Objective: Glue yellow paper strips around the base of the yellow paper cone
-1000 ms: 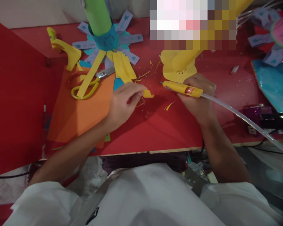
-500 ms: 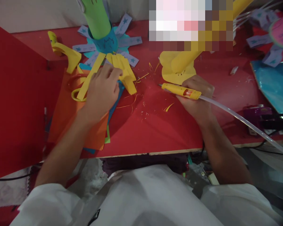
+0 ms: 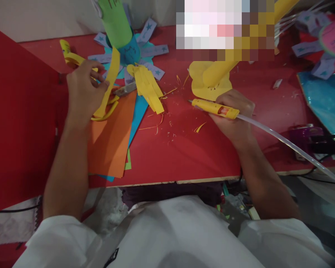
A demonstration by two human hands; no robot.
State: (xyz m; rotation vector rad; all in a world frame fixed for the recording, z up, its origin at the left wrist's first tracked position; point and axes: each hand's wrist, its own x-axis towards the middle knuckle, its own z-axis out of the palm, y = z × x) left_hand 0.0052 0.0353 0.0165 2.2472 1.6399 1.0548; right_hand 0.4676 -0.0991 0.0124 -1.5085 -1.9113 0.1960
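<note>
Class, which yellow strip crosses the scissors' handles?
The long strip at the left hand: its lower part crosses the handles. The bunched strips lie near the blades; the curved strip is beyond the hand.

The one camera is worn on the head. It looks forward and down from close by, with the red table (image 3: 181, 156) across the middle and the white shirt (image 3: 178, 230) along the bottom.

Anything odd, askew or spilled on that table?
Mostly untidiness: thin yellow offcuts litter the red tabletop; a blue sheet pokes out askew beneath the orange one; the scissors lie partly hidden behind a yellow strip. No liquid spill visible.
</note>
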